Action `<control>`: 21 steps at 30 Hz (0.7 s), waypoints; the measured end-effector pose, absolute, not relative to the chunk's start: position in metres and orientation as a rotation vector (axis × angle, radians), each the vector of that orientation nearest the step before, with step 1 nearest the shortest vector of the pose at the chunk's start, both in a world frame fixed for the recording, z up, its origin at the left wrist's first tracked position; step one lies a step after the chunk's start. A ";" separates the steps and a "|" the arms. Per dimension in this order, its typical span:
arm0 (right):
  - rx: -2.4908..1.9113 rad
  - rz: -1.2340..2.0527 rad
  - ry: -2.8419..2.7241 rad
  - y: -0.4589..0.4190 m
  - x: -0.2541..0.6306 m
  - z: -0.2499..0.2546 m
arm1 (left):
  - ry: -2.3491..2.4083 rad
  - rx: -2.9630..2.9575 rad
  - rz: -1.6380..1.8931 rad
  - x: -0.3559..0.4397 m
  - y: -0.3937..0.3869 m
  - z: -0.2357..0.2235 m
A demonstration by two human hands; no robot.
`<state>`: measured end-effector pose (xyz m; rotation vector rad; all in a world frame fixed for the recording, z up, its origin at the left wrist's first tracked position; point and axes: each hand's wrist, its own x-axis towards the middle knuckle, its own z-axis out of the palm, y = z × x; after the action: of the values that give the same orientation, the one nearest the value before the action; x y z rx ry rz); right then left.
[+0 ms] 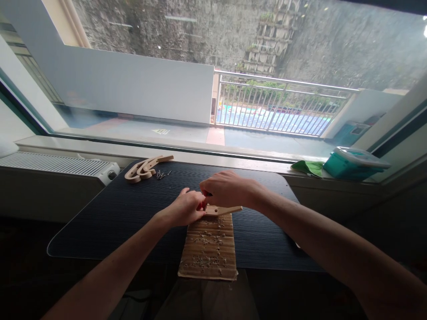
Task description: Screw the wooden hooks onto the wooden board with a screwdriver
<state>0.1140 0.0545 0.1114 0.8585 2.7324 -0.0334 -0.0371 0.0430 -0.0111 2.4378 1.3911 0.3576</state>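
Note:
A pale wooden piece (230, 210) with a hole in it lies across the far end of a pitted sheet of corrugated cardboard (210, 249). My left hand (187, 208) is closed on the left end of this wooden piece, pressing it from the side. Over the same end, my right hand (223, 189) is bent down with its fingers closed. Whatever it holds is hidden by the fingers, right beside the left thumb. More curved wooden pieces (142, 171) lie stacked at the far left of the black table, with several screws (161, 175) close by.
The black table (110, 222) stands against the window sill (200, 156). A radiator (60, 165) is to its left. On the sill at the right are a green cloth (308, 168) and a teal box with a clear lid (353, 164). The cardboard's near end overhangs the table's front edge.

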 end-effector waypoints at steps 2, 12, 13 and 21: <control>0.859 -0.029 2.732 0.053 0.112 0.111 | 1.375 2.433 0.374 -0.037 0.043 -0.011; 0.891 0.009 2.695 0.053 0.113 0.112 | 1.401 2.431 0.371 -0.039 0.044 -0.014; 0.898 0.014 2.694 0.054 0.113 0.111 | 1.395 2.430 0.372 -0.038 0.043 -0.013; 0.945 0.100 2.700 0.050 0.109 0.114 | 1.378 2.405 0.367 -0.038 0.043 -0.011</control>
<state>0.1088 0.0496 0.1144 0.9451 2.6999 0.0998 -0.0375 0.0435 -0.0107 2.4051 1.3776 0.3666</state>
